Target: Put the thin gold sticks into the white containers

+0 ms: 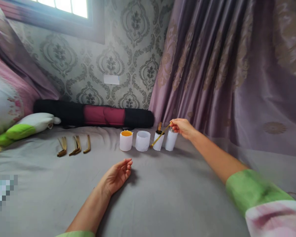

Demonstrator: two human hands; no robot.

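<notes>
Pinched near its upper end by my right hand is a thin gold-coloured stick. It slants down to the left, across the front of a slim white container that has several coppery sticks poking out of its top. Just behind and below the right hand stands a white cylinder with a metallic top. My left hand rests palm inward over the grey sheet, fingers loosely curled and empty. Farther left lie gold-coloured bent sticks in three groups, one bunch in the middle.
A white tub with an orange-yellow inside and a translucent white cup stand left of the slim container. Behind them lies a long black and maroon roll against the wall. A purple curtain hangs at right; a plush toy lies left.
</notes>
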